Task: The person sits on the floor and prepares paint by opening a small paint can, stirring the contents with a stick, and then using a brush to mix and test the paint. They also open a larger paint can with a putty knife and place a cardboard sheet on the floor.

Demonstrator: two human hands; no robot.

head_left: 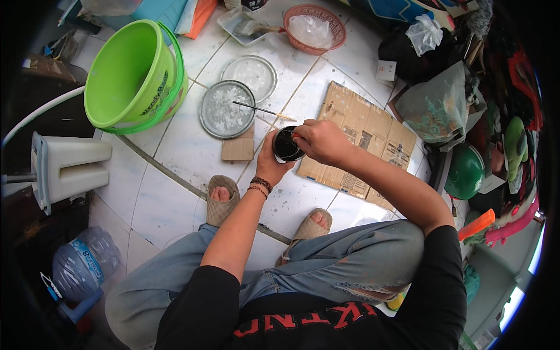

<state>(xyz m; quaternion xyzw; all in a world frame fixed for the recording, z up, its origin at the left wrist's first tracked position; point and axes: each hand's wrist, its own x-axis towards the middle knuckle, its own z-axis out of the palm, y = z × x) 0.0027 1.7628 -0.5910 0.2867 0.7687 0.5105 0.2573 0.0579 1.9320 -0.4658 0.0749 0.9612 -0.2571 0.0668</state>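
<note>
My left hand point(272, 162) is wrapped around the side of a small round can point(288, 146) with a dark inside, held above the tiled floor. Over its rim, my right hand point(322, 140) is closed on something orange that reaches into the can; most of it is hidden by the fingers. A thin stick-like tool with a dark end point(263, 111) rests partly across a grey round lid point(227, 111) smeared with white. Behind that lies a second round lid point(256, 76). A small cardboard piece point(238, 147) sticks out near the first lid.
Flattened cardboard point(356, 140) lies to the right. A green bucket point(125, 76) stands at left, near a white plastic stool point(73, 166) and a large water bottle point(84, 262). Farther back are a clear tray with a brush point(245, 28) and a pink basket point(315, 32). Bags point(434, 102) crowd the right.
</note>
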